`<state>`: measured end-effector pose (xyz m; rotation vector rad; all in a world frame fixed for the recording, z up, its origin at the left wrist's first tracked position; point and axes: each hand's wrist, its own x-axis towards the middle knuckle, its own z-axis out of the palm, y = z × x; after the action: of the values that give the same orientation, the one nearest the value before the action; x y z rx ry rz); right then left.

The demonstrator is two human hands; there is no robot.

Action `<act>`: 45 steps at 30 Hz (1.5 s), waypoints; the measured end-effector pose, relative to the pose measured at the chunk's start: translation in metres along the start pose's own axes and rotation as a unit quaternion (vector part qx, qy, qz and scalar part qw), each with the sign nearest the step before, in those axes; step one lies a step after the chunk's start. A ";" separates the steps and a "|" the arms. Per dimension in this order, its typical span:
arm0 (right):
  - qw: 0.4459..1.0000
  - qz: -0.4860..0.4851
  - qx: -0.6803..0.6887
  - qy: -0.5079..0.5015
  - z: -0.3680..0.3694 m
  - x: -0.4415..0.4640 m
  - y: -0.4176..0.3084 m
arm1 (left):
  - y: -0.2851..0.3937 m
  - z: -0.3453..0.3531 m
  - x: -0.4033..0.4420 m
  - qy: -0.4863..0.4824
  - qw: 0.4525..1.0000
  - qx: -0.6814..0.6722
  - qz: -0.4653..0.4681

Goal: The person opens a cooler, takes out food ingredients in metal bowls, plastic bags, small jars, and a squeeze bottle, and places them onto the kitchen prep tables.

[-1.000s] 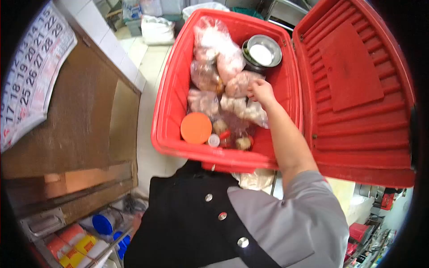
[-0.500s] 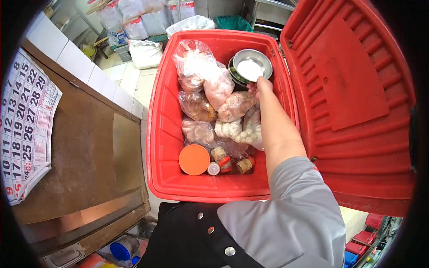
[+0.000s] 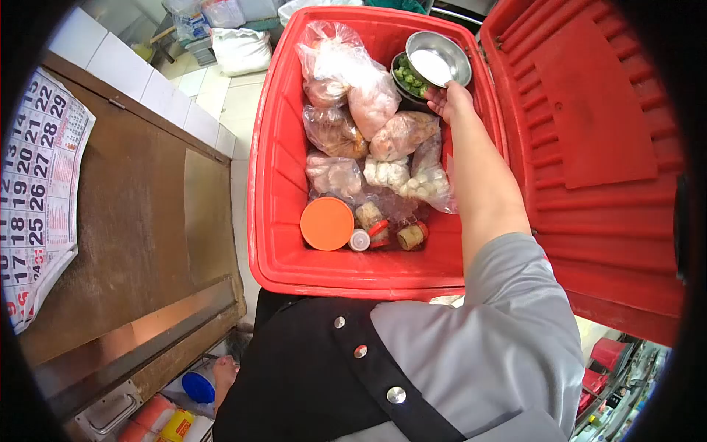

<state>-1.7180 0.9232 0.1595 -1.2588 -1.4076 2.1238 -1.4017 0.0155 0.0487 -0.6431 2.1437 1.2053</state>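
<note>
The metal bowl [image 3: 434,65] has shifted, baring more greens [image 3: 409,78] beside the right hand [image 3: 452,102] pinching its rim; left hand's [image 3: 224,373] grip unclear.

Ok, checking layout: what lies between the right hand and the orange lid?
In the head view, filled plastic bags lie between the right hand and orange lid.

Cannot see most of the dark lower bowl [image 3: 406,97] beneath the metal upper bowl [image 3: 444,57], nor the top of the red lid [image 3: 593,110], cropped by the frame, nor read the small print of the calendar [image 3: 44,193].
</note>
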 end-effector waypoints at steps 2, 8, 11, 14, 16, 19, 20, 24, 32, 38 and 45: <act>0.999 0.042 -0.020 -0.009 0.001 0.008 0.011 | -0.027 -0.010 -0.001 -0.005 1.000 0.025 -0.006; 0.983 0.035 -0.099 -0.147 -0.028 0.010 0.035 | -0.049 0.008 -0.019 0.043 0.954 0.295 0.015; 0.992 0.045 -0.103 -0.061 -0.034 0.027 0.045 | -0.053 0.012 -0.025 0.055 0.946 0.318 0.014; 0.997 0.061 0.007 -0.039 -0.036 0.046 0.038 | -0.052 0.015 -0.029 0.065 0.941 0.332 0.019; 0.994 0.070 -0.075 0.026 -0.027 0.059 0.046 | -0.051 0.018 -0.029 0.071 0.937 0.341 0.021; 0.989 0.111 -0.087 0.035 -0.020 0.076 0.051 | -0.050 0.021 -0.031 0.083 0.931 0.353 0.026; 0.987 0.129 -0.091 0.025 -0.019 0.079 0.048 | -0.050 0.021 -0.031 0.088 0.929 0.359 0.028; 0.980 0.165 -0.109 0.011 -0.017 0.091 0.047 | -0.051 0.028 -0.032 0.101 0.919 0.379 0.037; 0.998 0.047 -0.025 0.038 -0.017 0.087 0.046 | -0.030 0.042 -0.042 0.091 0.851 0.499 0.135; 0.998 0.011 -0.052 0.028 -0.024 0.070 0.014 | -0.092 0.032 -0.043 0.099 0.895 0.417 0.121; 0.993 -0.064 -0.102 0.000 -0.028 -0.048 -0.024 | -0.103 0.023 0.026 0.044 0.916 0.388 0.094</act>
<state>-1.6735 0.9200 0.2006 -1.2026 -1.6939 1.9343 -1.3465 -0.0158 -0.0391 -0.1358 2.5382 0.3177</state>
